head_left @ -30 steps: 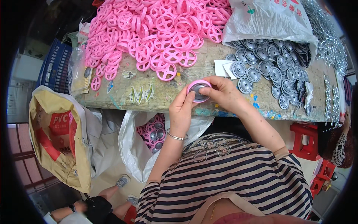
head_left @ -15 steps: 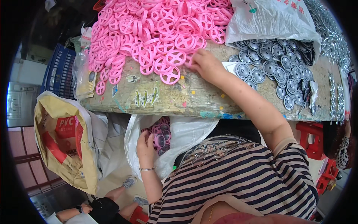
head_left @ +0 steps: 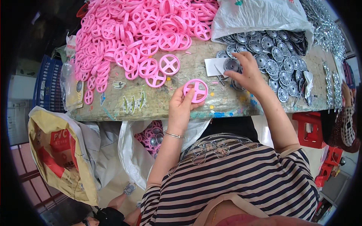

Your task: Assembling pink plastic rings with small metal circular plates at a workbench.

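nearest to where i'm standing, low in the frame left of centre, a white sack (head_left: 132, 158) gapes below the table edge with pink wheels and grey discs inside, so a part let slip over the front could land in there or on the floor. just above, at the centre, the left hand (head_left: 182, 104) has a pink four-spoked wheel (head_left: 197, 89) pinched by its rim, thumb in front and fingers curled behind; the hold looks light, and a knock could tip the wheel out toward the edge of the worktable (head_left: 194, 108). right of centre, the right hand (head_left: 245, 71) has thumb and fingers spread wide around a grey hubcap-like disc (head_left: 230, 65); i can't tell whether they grip it. close by lie a white card (head_left: 213, 66) and a thin metal tool (head_left: 221, 80), whose tip might prick or snag a finger reaching in blind. farther off, grey discs (head_left: 272, 67) overlap at upper right under a white plastic bag (head_left: 264, 17), so two could come up together, and the heaped pink wheels (head_left: 151, 27) at upper left look loose enough to slide if nudged.
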A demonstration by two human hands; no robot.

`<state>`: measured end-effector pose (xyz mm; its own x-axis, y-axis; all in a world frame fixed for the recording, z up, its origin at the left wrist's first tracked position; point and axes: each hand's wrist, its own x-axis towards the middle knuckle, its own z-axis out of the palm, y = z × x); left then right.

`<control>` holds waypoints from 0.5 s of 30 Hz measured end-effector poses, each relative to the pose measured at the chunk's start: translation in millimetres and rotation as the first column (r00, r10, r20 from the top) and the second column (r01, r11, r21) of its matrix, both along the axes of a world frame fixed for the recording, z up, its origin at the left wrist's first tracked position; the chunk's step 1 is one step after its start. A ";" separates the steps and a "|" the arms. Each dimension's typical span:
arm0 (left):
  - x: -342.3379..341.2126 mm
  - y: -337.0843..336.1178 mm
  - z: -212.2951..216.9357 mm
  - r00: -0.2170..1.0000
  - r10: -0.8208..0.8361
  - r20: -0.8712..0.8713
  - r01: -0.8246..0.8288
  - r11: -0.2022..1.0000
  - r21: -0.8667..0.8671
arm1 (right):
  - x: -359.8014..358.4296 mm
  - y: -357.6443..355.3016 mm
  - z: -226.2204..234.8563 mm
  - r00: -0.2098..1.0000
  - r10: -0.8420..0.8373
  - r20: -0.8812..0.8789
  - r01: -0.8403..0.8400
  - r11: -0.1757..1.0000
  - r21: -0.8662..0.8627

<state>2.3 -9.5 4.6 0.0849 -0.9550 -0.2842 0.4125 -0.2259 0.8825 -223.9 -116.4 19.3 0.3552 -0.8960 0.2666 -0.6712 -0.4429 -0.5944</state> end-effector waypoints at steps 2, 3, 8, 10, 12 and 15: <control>-3.0 -4.1 -3.7 0.997 0.032 -0.066 -0.031 0.999 0.024 | -3.5 -4.2 -5.2 0.984 -0.021 -0.175 -0.020 0.973 -0.231; -2.8 -5.0 -6.1 0.997 0.035 -0.065 -0.034 0.999 0.022 | -0.9 -2.8 -6.7 0.987 0.010 -0.163 -0.038 0.985 -0.169; 2.1 -4.3 -10.8 0.988 -0.008 -0.153 0.005 1.000 -0.019 | -1.2 -22.5 -6.5 0.995 0.019 -0.103 -0.027 0.997 -0.072; 3.9 -1.4 -12.8 0.985 -0.008 -0.170 0.004 1.000 -0.025 | -1.0 -22.0 -3.4 0.992 0.039 -0.119 -0.043 0.999 -0.032; 5.0 -0.5 -13.2 0.981 -0.017 -0.194 0.010 0.999 -0.037 | 0.0 -18.6 -1.7 0.967 0.114 -0.229 -0.133 0.989 -0.070; 6.5 1.1 -15.7 0.980 -0.018 -0.200 0.010 0.999 -0.042 | -6.5 -17.6 -2.2 0.974 0.039 -0.223 -0.071 0.988 -0.136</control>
<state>8.9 -8.4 -11.0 0.0169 -0.9669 -0.2547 0.5793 -0.1981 0.7907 -230.4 -134.1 17.1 0.4666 -0.8321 0.2998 -0.7503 -0.5519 -0.3640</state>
